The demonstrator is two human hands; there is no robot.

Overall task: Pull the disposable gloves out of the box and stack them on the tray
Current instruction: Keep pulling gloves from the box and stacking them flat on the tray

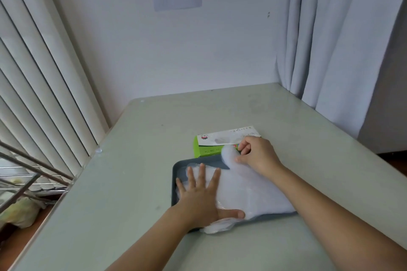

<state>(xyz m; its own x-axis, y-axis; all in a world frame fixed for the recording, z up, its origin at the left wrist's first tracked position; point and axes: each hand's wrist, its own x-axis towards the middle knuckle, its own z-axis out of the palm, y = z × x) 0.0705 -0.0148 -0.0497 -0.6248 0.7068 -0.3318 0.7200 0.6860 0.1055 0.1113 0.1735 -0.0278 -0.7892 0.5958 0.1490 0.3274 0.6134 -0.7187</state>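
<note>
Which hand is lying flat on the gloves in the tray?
The left hand, fingers spread flat on the glove stack; the right hand instead pinches a glove by the box.

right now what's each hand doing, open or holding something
Left hand: open, pressing flat on the gloves in the tray.
Right hand: closed, pinching a glove by the box.
</note>
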